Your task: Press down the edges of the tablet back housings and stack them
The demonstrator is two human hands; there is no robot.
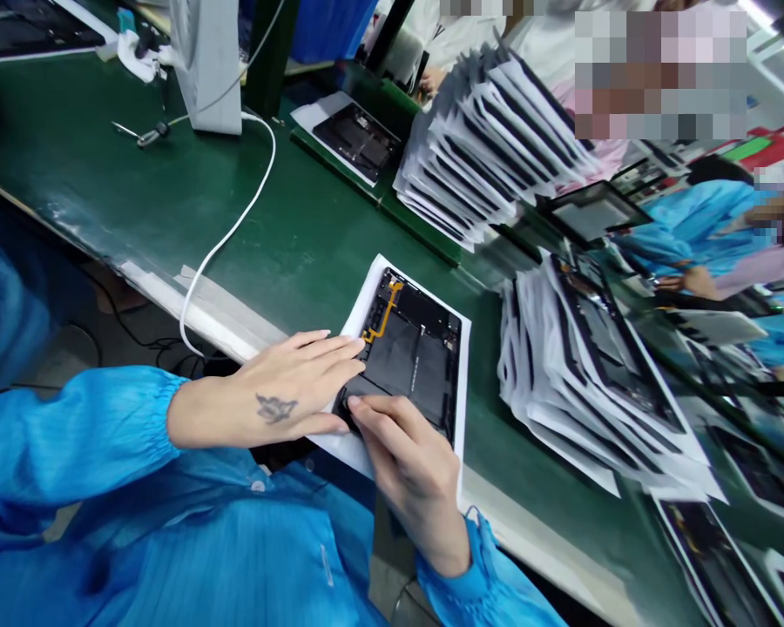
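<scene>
On a white sheet (465,366) at the table's near edge lies an opened tablet body (398,353), its dark inside facing up with an orange flex cable (384,320) along the left side. My left hand (287,383) rests flat, fingers stretched out, over the device's left edge. At the near corner of the device, my right hand (411,453) has thumb and index finger pinched together against the dark surface. Whatever is between those fingertips is too small or hidden to make out.
Stacks of similar devices between white sheets (496,139) stand behind and to the right (562,374). One more tablet body (359,139) lies at the back. A white cable (261,200) curves over the green table (137,192) near a pen-like tool (150,135). Other people in blue work at right.
</scene>
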